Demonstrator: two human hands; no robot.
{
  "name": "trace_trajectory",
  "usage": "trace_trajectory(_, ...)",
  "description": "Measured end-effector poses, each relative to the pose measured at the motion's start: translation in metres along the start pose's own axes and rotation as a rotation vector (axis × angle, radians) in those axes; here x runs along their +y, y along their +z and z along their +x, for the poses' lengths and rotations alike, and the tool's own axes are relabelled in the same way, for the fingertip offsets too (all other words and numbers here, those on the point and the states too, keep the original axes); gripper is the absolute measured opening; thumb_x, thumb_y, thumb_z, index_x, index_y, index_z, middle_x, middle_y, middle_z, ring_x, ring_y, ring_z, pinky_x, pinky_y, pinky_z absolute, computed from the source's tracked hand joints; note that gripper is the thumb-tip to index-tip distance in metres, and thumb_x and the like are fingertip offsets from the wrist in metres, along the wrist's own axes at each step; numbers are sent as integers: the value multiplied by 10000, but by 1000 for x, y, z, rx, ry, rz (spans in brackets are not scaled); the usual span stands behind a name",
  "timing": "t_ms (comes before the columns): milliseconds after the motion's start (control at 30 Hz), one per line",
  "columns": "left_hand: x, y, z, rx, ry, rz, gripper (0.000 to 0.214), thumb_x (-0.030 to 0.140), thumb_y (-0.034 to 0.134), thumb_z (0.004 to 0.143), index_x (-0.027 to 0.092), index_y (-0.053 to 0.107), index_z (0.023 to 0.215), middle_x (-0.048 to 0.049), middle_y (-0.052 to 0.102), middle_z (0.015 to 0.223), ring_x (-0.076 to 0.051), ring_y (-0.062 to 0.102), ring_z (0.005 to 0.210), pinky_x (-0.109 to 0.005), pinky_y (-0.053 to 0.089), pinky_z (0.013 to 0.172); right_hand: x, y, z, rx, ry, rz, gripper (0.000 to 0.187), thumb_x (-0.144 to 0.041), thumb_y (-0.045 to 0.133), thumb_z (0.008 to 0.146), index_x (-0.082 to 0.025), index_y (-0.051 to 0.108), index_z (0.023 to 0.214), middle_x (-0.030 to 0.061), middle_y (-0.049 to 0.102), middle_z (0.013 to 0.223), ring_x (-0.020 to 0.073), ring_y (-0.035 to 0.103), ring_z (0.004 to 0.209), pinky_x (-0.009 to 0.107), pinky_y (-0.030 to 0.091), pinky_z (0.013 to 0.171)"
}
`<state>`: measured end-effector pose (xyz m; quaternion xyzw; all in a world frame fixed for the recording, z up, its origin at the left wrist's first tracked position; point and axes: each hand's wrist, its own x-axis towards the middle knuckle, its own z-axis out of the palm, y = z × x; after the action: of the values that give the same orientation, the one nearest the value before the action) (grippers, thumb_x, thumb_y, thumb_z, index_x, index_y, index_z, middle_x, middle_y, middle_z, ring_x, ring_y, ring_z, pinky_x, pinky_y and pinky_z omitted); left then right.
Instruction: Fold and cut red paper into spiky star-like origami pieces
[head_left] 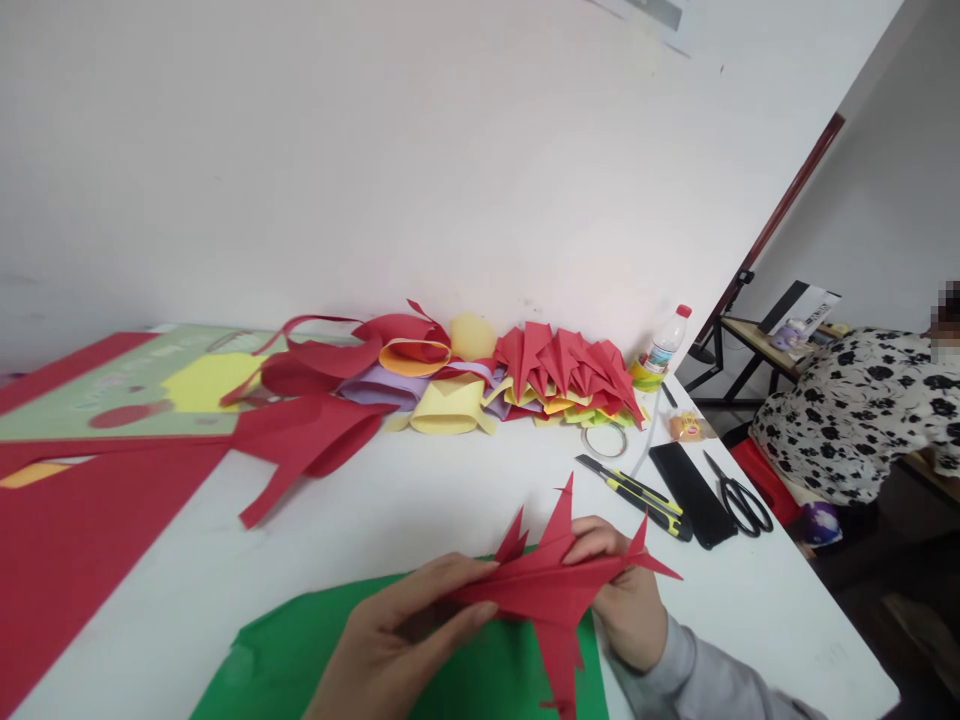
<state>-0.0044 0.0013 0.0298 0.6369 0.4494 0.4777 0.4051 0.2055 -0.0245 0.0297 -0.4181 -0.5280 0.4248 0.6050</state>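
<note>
A red folded paper piece (555,588), shaped like a pointed figure with several spiky arms, is held in the air between both hands. My left hand (412,630) pinches its left end between thumb and fingers. On the right side, my right hand (626,600) grips the paper from behind, some of its fingers hidden by the folds. Beneath the hands lies a green sheet (300,650) on the white table.
Behind stand several red folded papers (562,365), yellow and purple paper pieces, and a bottle (664,345). A tape roll (604,440), utility knife (637,495), black phone-like slab (694,495) and scissors (739,500) lie at right. A person (847,410) in a floral top sits beyond.
</note>
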Motion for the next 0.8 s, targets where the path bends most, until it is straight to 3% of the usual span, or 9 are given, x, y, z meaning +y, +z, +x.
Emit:
trace_trajectory(200, 3, 0, 1, -97, -97, -146, 165, 387, 767, 665, 311, 794, 809, 7, 771, 780, -205, 706, 705, -202, 562, 545, 2, -2, -1, -29, 2, -33, 27, -237, 748, 765, -248, 725, 774, 51, 679, 939, 217, 651, 889, 341, 503, 811)
trace_trajectory(367, 6, -1, 2, -96, -149, -187, 164, 381, 763, 672, 301, 793, 811, 17, 745, 742, -145, 625, 560, -194, 537, 523, 2, -2, 0, -53, -28, -18, 35, -233, 737, 789, -259, 726, 809, 44, 685, 975, 202, 649, 917, 323, 506, 831)
trace_trajectory(800, 14, 3, 3, -60, -240, -228, 145, 359, 772, 630, 314, 800, 765, 25, 691, 633, -135, 565, 531, -185, 497, 513, 3, -4, 0, -74, -78, -39, 49, -235, 707, 823, -272, 731, 844, 43, 692, 983, 193, 657, 916, 317, 521, 829)
